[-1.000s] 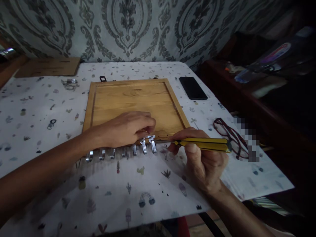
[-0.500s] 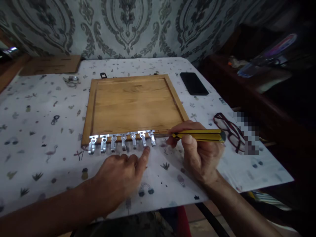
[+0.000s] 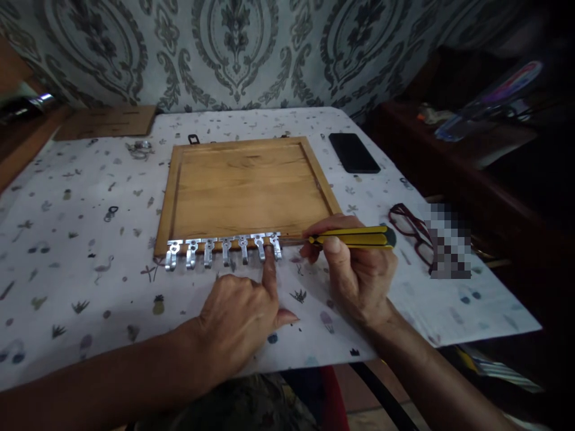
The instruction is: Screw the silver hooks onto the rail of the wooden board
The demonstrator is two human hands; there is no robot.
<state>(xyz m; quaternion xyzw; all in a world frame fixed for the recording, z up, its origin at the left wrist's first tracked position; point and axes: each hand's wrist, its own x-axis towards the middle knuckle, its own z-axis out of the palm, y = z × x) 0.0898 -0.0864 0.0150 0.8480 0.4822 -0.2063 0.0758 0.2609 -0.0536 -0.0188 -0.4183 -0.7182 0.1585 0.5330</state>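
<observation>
A framed wooden board [image 3: 247, 185] lies flat on the table. Along its near edge runs a row of several silver metal hooks [image 3: 226, 250], their curved ends hanging over the edge. My left hand [image 3: 242, 311] holds nothing: its index finger reaches out to the last hooks on the right, the thumb sticks out sideways and the other fingers are curled. In my right hand [image 3: 359, 269] is a screwdriver [image 3: 353, 237] with a yellow and black handle, held almost level. Its thin shaft points left toward the rightmost hook; whether the tip touches anything I cannot tell.
A black phone [image 3: 354, 152] lies right of the board, and red-framed glasses [image 3: 406, 221] lie nearer the right edge. Small metal pieces [image 3: 140, 149] sit at the back left beside flat cardboard [image 3: 108, 121]. A patterned cloth [image 3: 117, 311] covers the table.
My left index finger has moved up onto the hooks at the right end, and its thumb now shows apart. The right hand with the screwdriver has shifted slightly left and up. The view has shifted slightly.
</observation>
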